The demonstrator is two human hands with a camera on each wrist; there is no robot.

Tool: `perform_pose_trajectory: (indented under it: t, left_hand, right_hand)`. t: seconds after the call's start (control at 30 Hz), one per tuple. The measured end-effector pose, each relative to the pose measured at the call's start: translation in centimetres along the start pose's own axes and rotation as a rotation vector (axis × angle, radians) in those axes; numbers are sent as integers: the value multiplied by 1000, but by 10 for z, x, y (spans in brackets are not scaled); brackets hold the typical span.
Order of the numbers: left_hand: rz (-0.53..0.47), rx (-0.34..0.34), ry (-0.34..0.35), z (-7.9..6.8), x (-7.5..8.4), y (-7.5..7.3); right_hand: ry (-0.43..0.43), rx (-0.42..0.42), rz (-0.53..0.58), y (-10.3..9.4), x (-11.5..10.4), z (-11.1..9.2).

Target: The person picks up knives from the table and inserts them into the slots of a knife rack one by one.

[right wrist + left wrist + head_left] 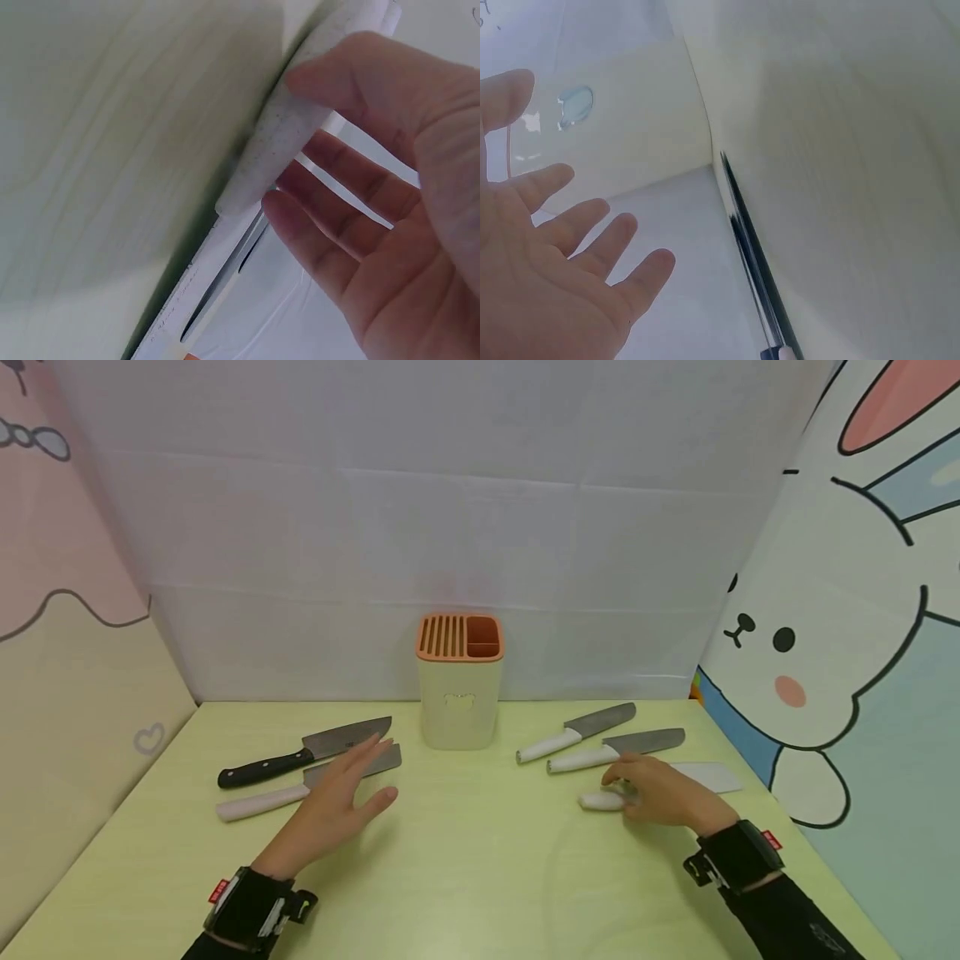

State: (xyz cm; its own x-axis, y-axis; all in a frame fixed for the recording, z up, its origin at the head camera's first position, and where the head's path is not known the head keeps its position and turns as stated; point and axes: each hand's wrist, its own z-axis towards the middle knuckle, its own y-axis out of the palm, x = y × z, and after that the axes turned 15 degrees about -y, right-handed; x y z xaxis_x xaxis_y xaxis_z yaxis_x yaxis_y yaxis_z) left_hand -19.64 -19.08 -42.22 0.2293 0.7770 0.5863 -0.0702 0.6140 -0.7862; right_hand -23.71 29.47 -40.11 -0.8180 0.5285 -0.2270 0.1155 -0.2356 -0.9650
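My right hand (667, 792) is at the handle of a white-bladed kitchen knife (708, 776) lying nearest me on the right. In the right wrist view the thumb lies on the speckled white handle (281, 139), with the fingers curled along its other side. Over the left pair of knives my left hand (333, 818) is held with fingers extended and spread, holding nothing. Beneath it lies a white-handled knife (258, 804) with a grey blade, partly hidden by the hand. Just behind is a black-handled chef's knife (262, 770).
A cream knife holder (459, 710) with an orange slotted top stands at the table's back middle. Two more white-handled knives, one farther back (600, 721) and one nearer (645, 741), lie beyond my right hand. A white sheet (300, 527) hangs behind the table (480, 860).
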Motion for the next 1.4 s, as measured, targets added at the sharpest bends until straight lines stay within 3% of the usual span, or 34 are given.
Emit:
perform_pose_trajectory:
  t: [0.3, 0.93, 1.17, 1.4]
  left_hand:
    - [-29, -21, 67, -1, 10, 12]
    - [-5, -24, 77, 0, 8, 14]
    - [4, -30, 36, -1, 8, 12]
    - [7, -21, 9, 0, 8, 8]
  right_hand:
    - [-24, -25, -30, 4, 4, 1]
    - [-42, 5, -118, 8, -1, 3]
    - [-63, 19, -114, 4, -9, 3]
    - [-106, 42, -125, -2, -25, 16]
